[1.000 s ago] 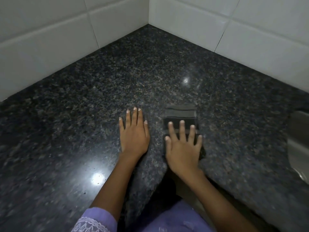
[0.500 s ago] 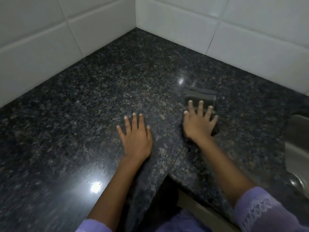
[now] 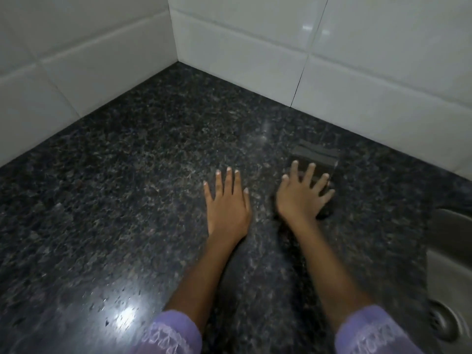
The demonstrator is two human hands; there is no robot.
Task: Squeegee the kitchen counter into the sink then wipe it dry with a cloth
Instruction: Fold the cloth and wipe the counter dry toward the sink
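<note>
No brand, label or writing readable anywhere; sleeve (image 3: 373, 333) trim has a pale pattern, too blurred to tell. Right hand (image 3: 302, 198) lies flat on the dark folded cloth (image 3: 316, 153), fingers straight & spread, pressing it onto the granite counter (image 3: 115, 200) near the back wall tiles (image 3: 383, 72). Left hand (image 3: 227, 208) flat on the bare counter beside it, fingers straight, slightly apart. Sink (image 3: 449, 277) at right edge. Vs 0.5 s ago: cloth & right hand sit closer to the back wall; left hand has stayed put.
</note>
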